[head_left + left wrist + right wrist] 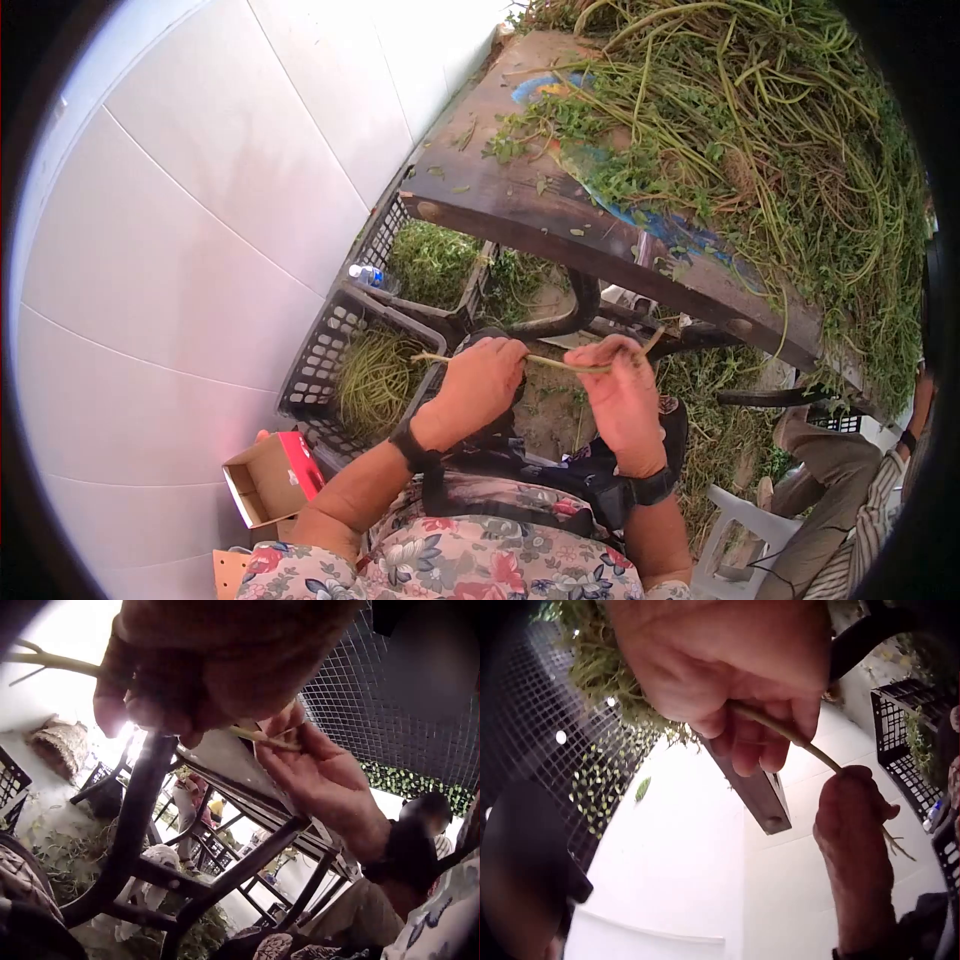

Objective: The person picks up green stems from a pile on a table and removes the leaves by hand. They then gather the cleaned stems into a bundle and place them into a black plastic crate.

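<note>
A thin green plant stem [550, 362] stretches between the two hands above the lap. My left hand [485, 380] grips it, and its forked, pale end sticks out past the left side of the fist. In the right wrist view that forked tip [897, 846] shows beyond the left hand [855, 825]. My right hand [625, 405] pinches the stem's other part between thumb and fingers, palm partly turned up. Seen from the left wrist, the right hand [322, 776] holds the stem [259, 738] at its fingertips. The left fingers cover a stretch of the stem.
A wooden table [470, 120] ahead bears a large heap of leafy stems [740, 140]. Black crates stand at left; the nearer crate [318, 345] holds bare stems [380, 380]. Beside it lies a red and white box [270, 480]. A white plastic stool [735, 530] and a seated person are at right.
</note>
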A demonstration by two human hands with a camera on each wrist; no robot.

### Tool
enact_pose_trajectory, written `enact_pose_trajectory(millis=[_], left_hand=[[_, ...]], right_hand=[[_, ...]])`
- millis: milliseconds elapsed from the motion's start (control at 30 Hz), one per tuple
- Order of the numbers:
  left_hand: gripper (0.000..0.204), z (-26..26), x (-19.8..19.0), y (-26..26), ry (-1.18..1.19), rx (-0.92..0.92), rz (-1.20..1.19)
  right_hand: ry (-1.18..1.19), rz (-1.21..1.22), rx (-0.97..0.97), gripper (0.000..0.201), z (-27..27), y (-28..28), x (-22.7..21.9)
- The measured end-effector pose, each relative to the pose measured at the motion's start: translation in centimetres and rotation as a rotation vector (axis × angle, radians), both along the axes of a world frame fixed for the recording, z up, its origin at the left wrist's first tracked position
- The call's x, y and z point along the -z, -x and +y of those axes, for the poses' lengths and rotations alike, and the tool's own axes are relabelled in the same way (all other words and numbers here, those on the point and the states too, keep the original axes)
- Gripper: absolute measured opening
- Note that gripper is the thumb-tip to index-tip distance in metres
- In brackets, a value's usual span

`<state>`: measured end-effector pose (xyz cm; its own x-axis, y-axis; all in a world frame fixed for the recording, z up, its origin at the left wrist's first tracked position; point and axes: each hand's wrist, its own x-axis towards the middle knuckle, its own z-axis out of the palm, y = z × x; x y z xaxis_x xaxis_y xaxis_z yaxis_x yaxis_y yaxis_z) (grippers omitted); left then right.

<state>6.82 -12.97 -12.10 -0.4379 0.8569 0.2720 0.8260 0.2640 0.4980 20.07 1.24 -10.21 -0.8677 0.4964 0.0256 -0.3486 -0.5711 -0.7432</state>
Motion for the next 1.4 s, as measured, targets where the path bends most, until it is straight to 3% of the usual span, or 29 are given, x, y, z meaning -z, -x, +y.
enact_pose_trajectory(millis=[100,200,233,333,367,400,500,600,667,700,800,867,1000,1033,1133,1233,1333,1400], left_hand=[[0.009,0.3,0.2,0.4,-0.067,-0.091,-0.115],[0.009,0.7,0.2,0.7,-0.080,-0.156,-0.250],[0.010,0.8,0.4,0.9,-0.079,-0.174,-0.296],[0.015,-0.1,4.4,5.0,-0.160,-0.314,-0.673],[0.020,-0.5,1.9,4.9,-0.238,-0.423,-1.099],[0.020,-1.1,2.4,5.6,-0.360,-0.338,-1.128],[0.025,-1.2,-1.4,4.2,-0.381,-0.092,-1.124],[0.028,-0.3,-4.0,1.2,-0.355,0.097,-1.168],[0.028,0.1,-4.4,0.1,-0.310,0.182,-1.285],[0.023,0.2,-4.1,0.1,-0.288,0.195,-1.132],[0.018,-0.1,-5.2,0.1,-0.340,0.084,-1.106],[0.017,-1.4,-7.1,1.4,-0.338,-0.037,-1.038],[0.012,-6.6,-6.2,6.2,-0.192,-0.183,-0.671],[0.012,-8.5,-5.1,8.0,0.007,-0.249,-0.502],[0.015,-11.5,-2.4,9.5,0.116,-0.258,0.441],[0.020,-11.3,-2.5,9.0,0.052,-0.233,0.102],[0.021,-8.0,-5.1,7.4,-0.050,-0.159,-0.277],[0.022,-5.1,-8.4,5.9,-0.183,-0.030,-0.255]], right_hand=[[-0.448,-0.123,-0.108,0.020,-1.2,-0.3,-0.3],[-0.723,-0.175,-0.232,0.021,-2.1,0.1,-2.0],[-0.877,-0.140,-0.165,0.022,-2.4,0.4,-1.9],[-0.801,-0.249,-0.385,0.022,-3.8,-0.7,-4.4],[-0.908,-0.142,-0.301,0.024,-4.1,-0.7,-4.1],[-0.810,-0.241,-0.317,0.024,-3.9,-0.6,-3.7],[-0.461,-0.460,-0.353,0.027,-2.9,0.2,-1.4],[-0.401,-0.459,-0.441,0.028,-2.9,0.9,0.2],[-0.541,-0.415,-0.464,0.029,-3.1,1.2,1.4],[-0.614,-0.393,-0.472,0.030,-3.3,1.5,1.2],[-1.008,-0.377,-0.544,0.032,-3.4,2.1,-0.7],[-0.986,-0.334,-0.549,0.034,-2.7,1.8,-0.3],[-1.018,-0.422,-0.481,0.032,0.3,0.6,-3.1],[-1.019,-0.429,-0.432,0.032,1.2,0.2,-4.3],[-0.966,-0.462,-0.316,0.029,3.5,-1.3,-8.7],[-1.028,-0.476,-0.136,0.026,5.9,-2.3,-12.2],[-1.128,-0.478,0.025,0.023,8.2,-1.8,-14.5],[-1.235,-0.456,0.095,0.024,9.7,-1.0,-15.7]])
